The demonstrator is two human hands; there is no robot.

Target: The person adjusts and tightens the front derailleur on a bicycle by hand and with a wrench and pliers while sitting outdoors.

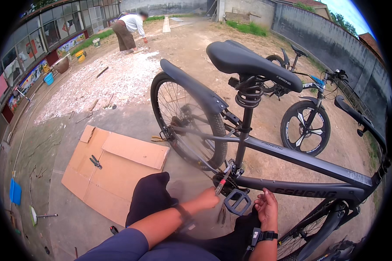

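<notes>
A dark grey bicycle (307, 162) stands in front of me, its pedal (237, 202) and crank area close to my knees. My left hand (208, 199) is closed round a slim red-handled tool (222, 185). The tool points up toward the chain and crank beside the seat tube; its exact kind and whether its tip touches are too small to tell. Right of the pedal, my right hand (265, 205) is loosely curled, palm up and fingers apart, just below the lower frame tube. Nothing shows in it. The rear wheel (189, 124) stands beyond the left hand.
Flattened cardboard (113, 174) lies at left with dark-handled pliers (95, 162) on it. Another pair of pliers (222, 215) lies under the pedal. A second bicycle (306, 127) stands at far right. A person (128, 32) bends over pale rubble at the back. A blue bin (15, 191) is at left.
</notes>
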